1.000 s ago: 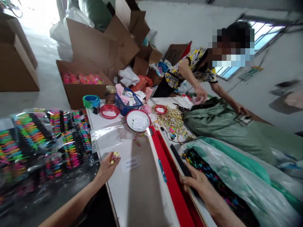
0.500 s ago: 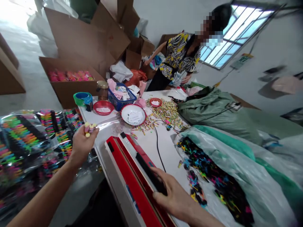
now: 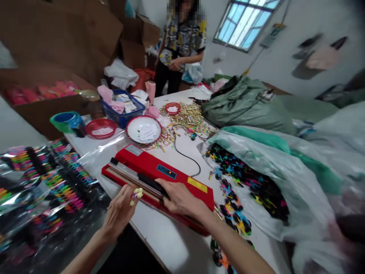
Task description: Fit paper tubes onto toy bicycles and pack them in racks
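Note:
A long red sealing machine (image 3: pixel 182 171) lies flat on the white table, its display lit. My right hand (image 3: pixel 179 196) grips the black handle (image 3: pixel 152 185) of its silver arm, which sits low over the base. At the machine's front left edge, my left hand (image 3: pixel 121 209) is closed round a few small pale yellow and pink pieces (image 3: pixel 137 195). Their ends stick out past the thumb side. What else that hand holds is hidden.
Packed bags of colourful toys (image 3: pixel 57 179) lie at the left. Behind are a white bowl (image 3: pixel 144 130), a blue basket (image 3: pixel 122 108) and a pile of small pieces (image 3: pixel 191 118). Toy wheels and bags (image 3: pixel 256 179) cover the right. A person (image 3: pixel 182 42) stands beyond the table.
The view has shifted. My left hand has come in from the side to the machine's front edge. The machine now lies more crosswise in view. The person beyond has turned and brought the hands together.

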